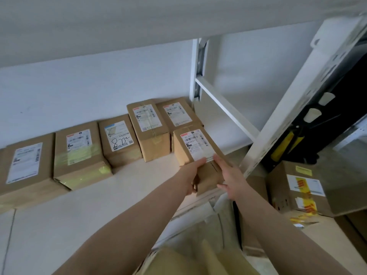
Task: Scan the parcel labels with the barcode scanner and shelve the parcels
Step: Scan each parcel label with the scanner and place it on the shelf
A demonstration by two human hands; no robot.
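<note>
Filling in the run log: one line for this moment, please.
step: shelving | parcel: on shelf, front right | left hand: holds parcel | right hand: holds parcel | scanner: unseen

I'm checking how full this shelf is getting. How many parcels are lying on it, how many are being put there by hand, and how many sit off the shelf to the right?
Parcels lying on the shelf in a row: 5
Parcel in hand, held by the left hand and right hand: 1
Box beyond the shelf post: 1
Total: 7

Handwritten "8732", perhaps, on the third parcel's label (pixel 118 138); other labels' print is too blurred to read
</note>
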